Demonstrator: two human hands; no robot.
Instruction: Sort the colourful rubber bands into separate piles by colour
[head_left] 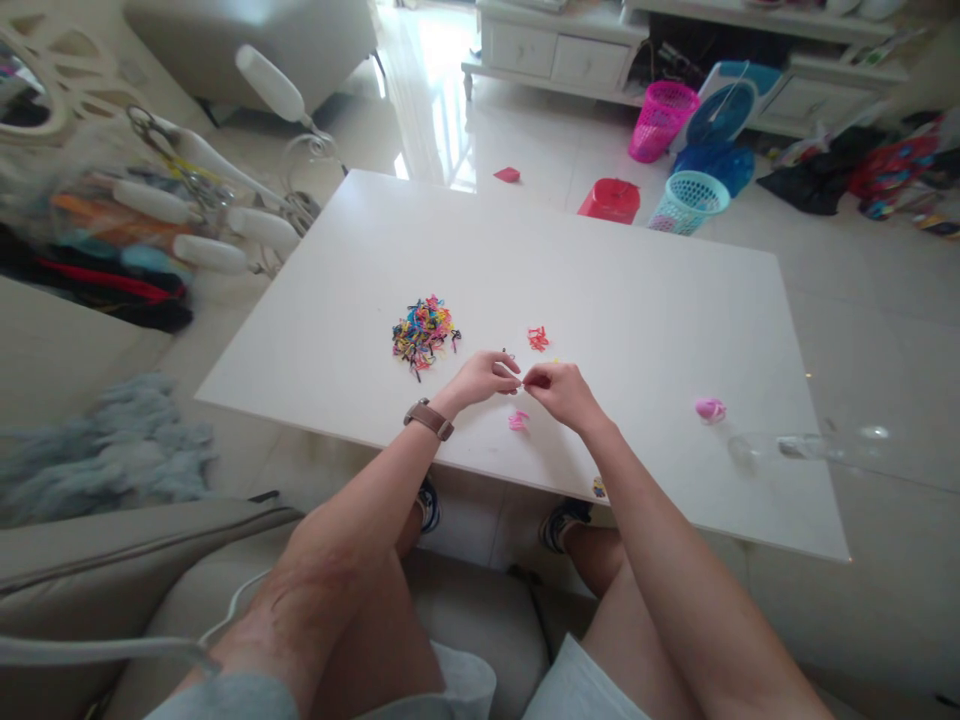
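My left hand [486,378], with a brown-strapped watch [429,418] on its wrist, hovers over the white table [637,300]. Its thumb and fingers are drawn together close to the fingertips of my right hand [561,391]. The right hand is closed in a pinch, and whatever lies between the fingertips is too small to name. Left of the hands sits a mixed pile of small colourful elastic bands [424,333]. A little heap of red bands [538,339] lies just beyond the hands, and pink bands [517,421] lie nearer to me. Dark and yellow bits partly show behind my fingers.
On the table's right are a pink bundle [709,410] and a clear glass-like object [795,448] lying near the edge. A small patterned piece [598,487] is at the front edge. Baskets [688,203] and a red bin [611,200] stand on the floor beyond.
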